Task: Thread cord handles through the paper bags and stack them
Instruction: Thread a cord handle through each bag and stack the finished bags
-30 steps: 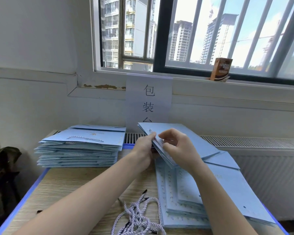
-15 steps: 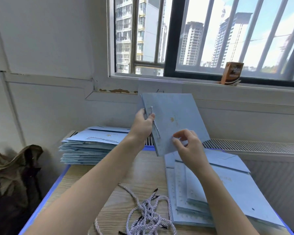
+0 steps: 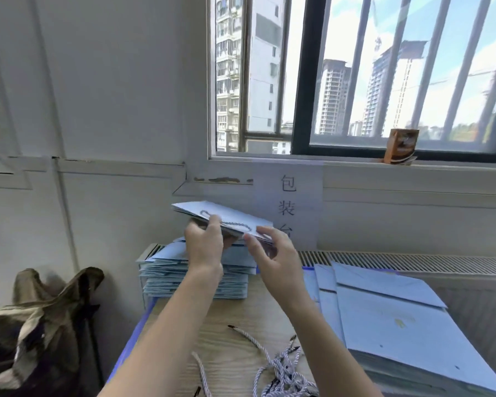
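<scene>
Head view: paper bag [image 3: 235, 216] near-flat, long axis left-right, above stack [image 3: 195, 282].

Finished stack [image 3: 195, 277] lies left of unthreaded bags [image 3: 390, 319], cords [image 3: 281, 368] between.

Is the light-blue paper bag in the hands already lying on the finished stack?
No: both the left hand and right hand hold the light-blue paper bag in the air above the stack of corded bags.

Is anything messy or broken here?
A little. The loose cords lie in a tangled heap on the table, not lined up. On the wall under the window, a strip of paint has peeled off, leaving brown patches. The finished pile of bags is slightly fanned, its edges not flush.
</scene>
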`<act>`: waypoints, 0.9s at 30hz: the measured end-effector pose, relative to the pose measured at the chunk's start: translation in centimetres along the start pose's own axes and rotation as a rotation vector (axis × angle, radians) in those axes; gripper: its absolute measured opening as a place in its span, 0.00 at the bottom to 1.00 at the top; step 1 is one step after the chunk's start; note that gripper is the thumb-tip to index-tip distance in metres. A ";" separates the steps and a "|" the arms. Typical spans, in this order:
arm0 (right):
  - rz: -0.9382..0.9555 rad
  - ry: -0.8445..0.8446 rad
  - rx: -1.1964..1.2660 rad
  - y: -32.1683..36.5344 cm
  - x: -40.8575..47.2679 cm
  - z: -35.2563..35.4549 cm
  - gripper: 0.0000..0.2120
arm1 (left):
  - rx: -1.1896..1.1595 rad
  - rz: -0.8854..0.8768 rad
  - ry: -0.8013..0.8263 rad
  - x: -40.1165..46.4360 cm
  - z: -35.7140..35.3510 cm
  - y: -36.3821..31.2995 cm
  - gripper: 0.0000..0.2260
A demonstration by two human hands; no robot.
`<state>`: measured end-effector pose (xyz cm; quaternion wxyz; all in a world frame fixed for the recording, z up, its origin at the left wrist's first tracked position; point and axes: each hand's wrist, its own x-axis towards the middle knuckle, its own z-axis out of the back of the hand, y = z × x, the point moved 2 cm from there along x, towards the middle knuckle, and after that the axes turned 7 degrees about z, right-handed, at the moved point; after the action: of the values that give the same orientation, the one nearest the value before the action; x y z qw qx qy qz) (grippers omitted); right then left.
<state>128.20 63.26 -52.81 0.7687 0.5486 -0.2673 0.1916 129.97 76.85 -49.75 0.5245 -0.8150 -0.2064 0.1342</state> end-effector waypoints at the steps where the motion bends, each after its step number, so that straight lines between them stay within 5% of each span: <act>1: -0.013 0.004 0.010 0.0 -0.2 -0.6 0.20 | 0.049 -0.027 -0.020 0.0 0.3 0.2 0.03; 7: -0.075 0.137 -0.066 -1.1 -1.8 -2.6 0.17 | 0.458 -0.631 -0.036 -0.1 1.9 -0.8 0.01; 12: -0.069 0.162 -0.103 -1.0 -2.1 -2.6 0.13 | 1.006 -1.117 -0.220 -0.3 2.5 -1.1 0.17; 14: -0.066 0.154 -0.114 -1.0 -2.2 -2.5 0.11 | 1.234 -1.069 -0.103 -0.1 2.5 -0.4 0.22; 18: -0.048 0.109 -0.182 -1.3 -2.5 -2.5 0.08 | 1.647 -0.618 0.161 0.9 3.5 1.6 0.19; 27: -0.077 0.032 -0.306 -2.6 -2.5 -2.1 0.04 | 1.608 -0.411 0.353 1.9 4.0 2.3 0.13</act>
<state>128.23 64.37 -56.82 0.8542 0.4318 -0.2598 0.1280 130.31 80.12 -53.52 0.9829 -0.1494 -0.1073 0.0129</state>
